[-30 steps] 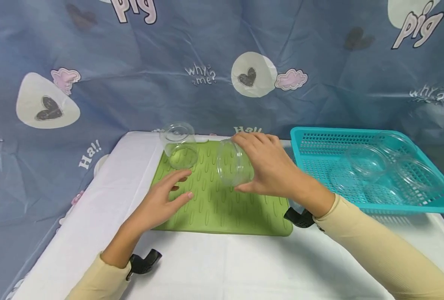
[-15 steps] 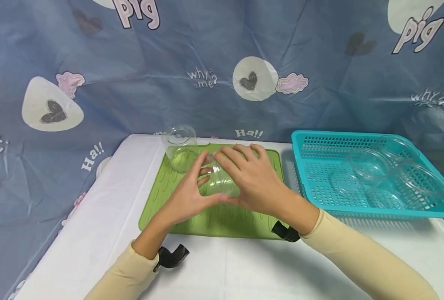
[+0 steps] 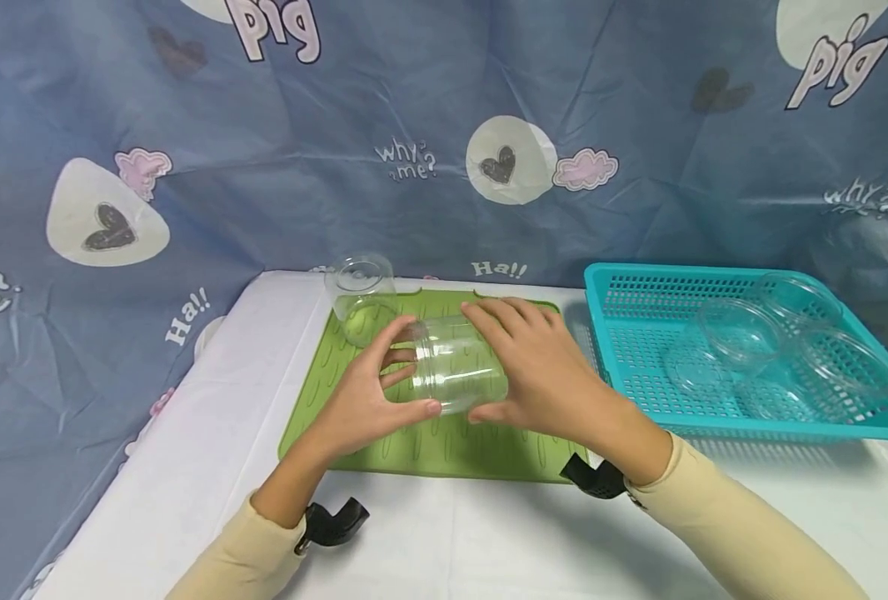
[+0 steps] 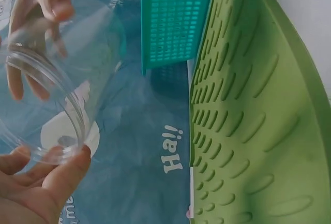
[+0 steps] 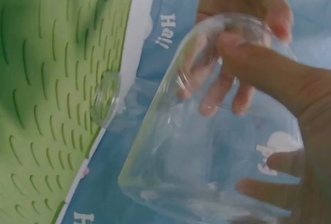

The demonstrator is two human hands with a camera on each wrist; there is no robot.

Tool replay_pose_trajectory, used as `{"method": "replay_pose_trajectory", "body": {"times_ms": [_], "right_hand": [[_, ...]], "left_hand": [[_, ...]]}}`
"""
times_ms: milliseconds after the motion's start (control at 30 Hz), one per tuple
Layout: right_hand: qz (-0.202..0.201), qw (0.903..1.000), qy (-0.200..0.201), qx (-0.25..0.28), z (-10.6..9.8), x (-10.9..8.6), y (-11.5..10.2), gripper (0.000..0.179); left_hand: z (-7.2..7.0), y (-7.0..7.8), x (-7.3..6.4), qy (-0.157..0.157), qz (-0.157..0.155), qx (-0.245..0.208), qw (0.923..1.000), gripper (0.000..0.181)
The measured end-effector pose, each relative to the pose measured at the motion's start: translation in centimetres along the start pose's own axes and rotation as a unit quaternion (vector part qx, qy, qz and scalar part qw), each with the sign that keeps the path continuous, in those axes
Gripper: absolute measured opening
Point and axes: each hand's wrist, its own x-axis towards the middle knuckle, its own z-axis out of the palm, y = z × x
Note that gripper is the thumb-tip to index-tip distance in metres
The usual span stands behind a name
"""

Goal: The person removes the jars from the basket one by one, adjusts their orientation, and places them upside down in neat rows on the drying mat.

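Note:
Both hands hold a clear plastic jar [image 3: 459, 358] on its side above a green ridged mat [image 3: 429, 454], its ringed mouth facing left. My left hand [image 3: 372, 396] grips the mouth end, thumb below and fingers behind; the left wrist view shows its fingertips at the jar's rim [image 4: 77, 115]. Around the other end curves my right hand [image 3: 541, 358], fingers over the top and thumb at the lower side. In the right wrist view its thumb [image 5: 258, 63] lies across the see-through wall. Another clear jar [image 3: 361, 287] stands mouth down at the mat's back left corner.
A turquoise perforated basket [image 3: 601, 350] stands to the right of the mat, with several clear jars [image 3: 740, 333] inside. White cloth [image 3: 444, 542] covers the table, and a blue printed sheet [image 3: 301, 208] hangs behind it.
My left hand came in from the left and took hold of the jar's mouth end. The right hand first moved left with the jar, then shifted back right toward its base.

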Motion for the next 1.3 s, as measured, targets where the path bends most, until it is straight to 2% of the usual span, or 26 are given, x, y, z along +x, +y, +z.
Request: {"method": "replay_pose_trajectory", "body": {"times_ms": [167, 300, 467, 833, 933, 1000, 1067, 1100, 1167, 1233, 1300], "right_hand": [[-0.011, 0.995, 0.012, 0.099, 0.0, -0.9, 0.3, 0.114], [-0.026, 0.9873, 0.037, 0.152, 0.2, -1.2, 0.2, 0.112], [-0.032, 0.9808, 0.049, 0.186, 0.5, -1.3, 0.1, 0.113], [-0.017, 0.972, 0.051, 0.229, 1.3, -1.8, 0.3, 0.12], [-0.002, 0.9592, 0.052, 0.278, 1.8, -1.8, 0.6, 0.124], [0.01, 0.9448, 0.05, 0.324, 2.4, -1.8, 0.9, 0.127], [0.02, 0.9257, 0.04, 0.376, 2.9, -1.8, 1.1, 0.129], [0.021, 0.9163, 0.035, 0.398, 3.2, -1.9, 1.2, 0.129], [0.011, 0.9037, 0.026, 0.427, 3.7, -2.0, 1.3, 0.131], [-0.009, 0.8974, 0.026, 0.44, 4.1, -2.1, 1.3, 0.132], [-0.034, 0.9002, 0.038, 0.433, 4.3, -2.3, 1.3, 0.131]], "left_hand": [[-0.6, -0.3, -0.7, -0.019, 0.015, -0.036, 0.999, 0.097], [-1.1, -0.7, -1.0, -0.029, 0.035, -0.056, 0.9974, 0.093], [-1.6, -1.1, -1.3, -0.036, 0.054, -0.064, 0.9958, 0.09], [-2.0, -1.5, -1.1, -0.056, 0.044, -0.094, 0.9931, 0.09], [-2.3, -1.9, -0.9, -0.066, 0.034, -0.124, 0.9895, 0.089], [-2.5, -2.2, -0.8, -0.074, 0.028, -0.151, 0.9853, 0.089], [-2.6, -2.5, -0.8, -0.086, 0.021, -0.171, 0.9813, 0.09], [-2.7, -2.7, -0.8, -0.091, 0.02, -0.173, 0.9805, 0.091], [-2.8, -2.9, -0.8, -0.101, 0.017, -0.176, 0.979, 0.09], [-3.1, -3.1, -0.8, -0.11, 0.02, -0.178, 0.9776, 0.089], [-3.3, -3.1, -0.9, -0.12, 0.03, -0.187, 0.9745, 0.087]]}}
